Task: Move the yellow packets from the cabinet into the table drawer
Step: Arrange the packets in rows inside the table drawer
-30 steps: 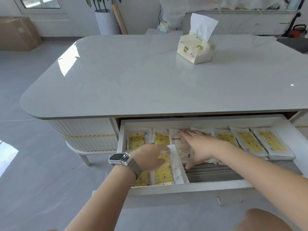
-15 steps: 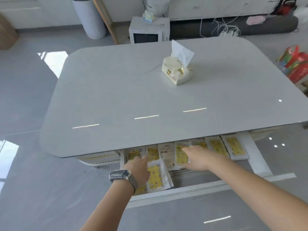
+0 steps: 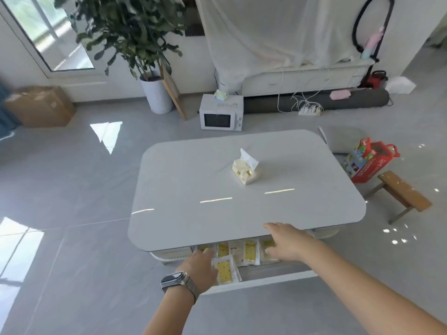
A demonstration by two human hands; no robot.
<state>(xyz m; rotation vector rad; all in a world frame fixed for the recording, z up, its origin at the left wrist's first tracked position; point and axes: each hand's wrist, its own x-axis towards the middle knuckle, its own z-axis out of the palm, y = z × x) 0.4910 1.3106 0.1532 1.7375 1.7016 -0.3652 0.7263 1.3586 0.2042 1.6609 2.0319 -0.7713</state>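
Table (image 3: 242, 213): white top with rounded corners, standing on a grey tiled floor
Drawer (image 3: 261, 281): pulled out from under the table's near edge, its white front toward the person
Packets (image 3: 249, 253): yellow, lying in a row along the back of the drawer, partly under the table's near edge; one more (image 3: 223, 272) lies in front of the row near the drawer's left end
Left hand (image 3: 202, 265): over the drawer's left end, back of the hand up, lying on or just beside the front packet; fingers are hidden under the hand, so I cannot tell whether they hold anything
Watch (image 3: 174, 280): dark-faced, on the left wrist, with a metal mesh band
Right hand (image 3: 287, 243): above the row of packets toward the drawer's right part, at the table's near edge, fingers spread and fairly straight, gripping nothing
Tissue pack (image 3: 245, 171): cream, on the table toward its far edge, a tissue sticking up from it
Microwave (image 3: 221, 112): white, on the floor beyond the table's far edge
Plant (image 3: 130, 32): leafy, in a white pot (image 3: 157, 95) left of the microwave
Stool (image 3: 404, 195): wooden, on the floor off the table's right edge, beside a red box (image 3: 370, 160)
Cardboard box (image 3: 41, 106): on the floor by the far left wall
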